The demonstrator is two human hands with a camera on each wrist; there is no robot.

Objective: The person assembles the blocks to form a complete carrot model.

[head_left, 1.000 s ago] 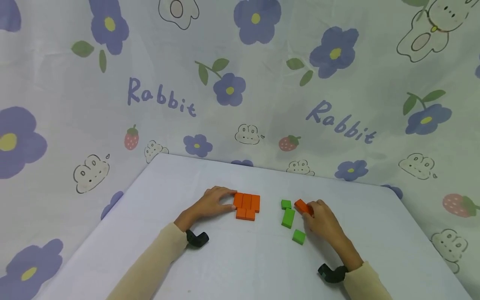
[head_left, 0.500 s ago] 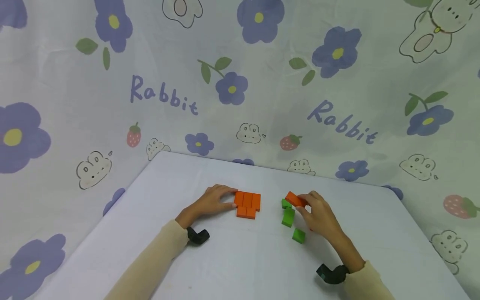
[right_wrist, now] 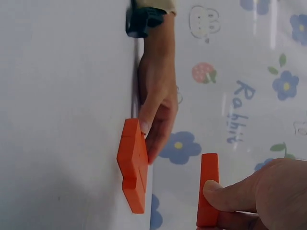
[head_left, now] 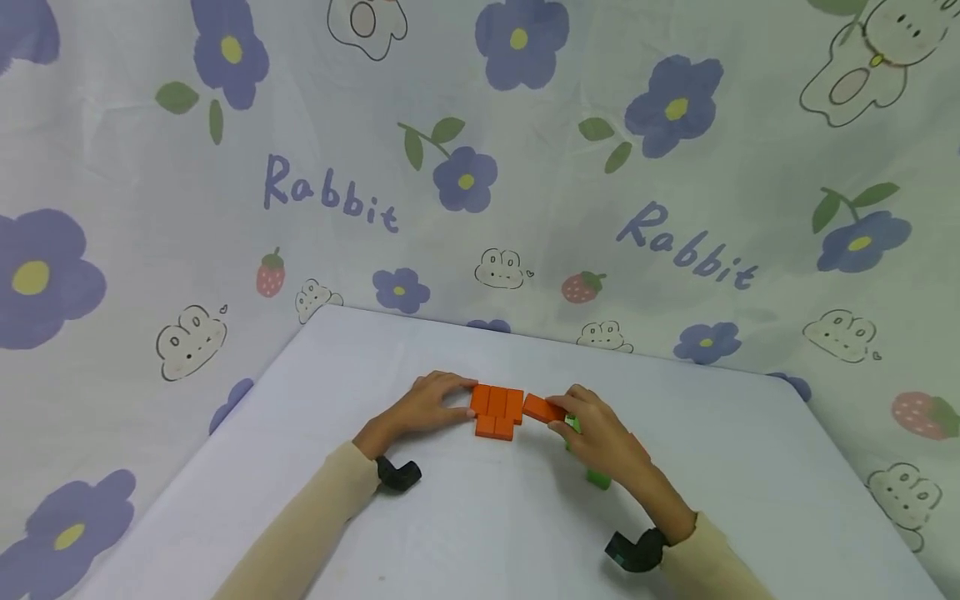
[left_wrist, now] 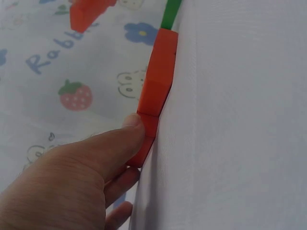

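Observation:
Several orange blocks [head_left: 497,402] lie side by side on the white table, with two shorter pieces along their near side. My left hand [head_left: 427,406] holds the left end of this group, thumb at the near edge and index finger at the far edge. Between thumb and fingers, my right hand [head_left: 600,433] pinches another orange block [head_left: 542,408], just right of the group. The right wrist view shows that block [right_wrist: 208,191] raised, the thumb flat on its face. Green blocks [head_left: 598,479] lie under and beside the right hand, partly hidden by it.
A bit of orange [head_left: 635,442] peeks out behind the right wrist. Each wrist wears a black camera mount [head_left: 636,552]. Behind the table's far edge hangs a cloth [head_left: 510,208] printed with flowers and rabbits.
My right hand has lifted the orange block from right of the green blocks and carried it left over them toward the orange group. The left hand keeps its place.

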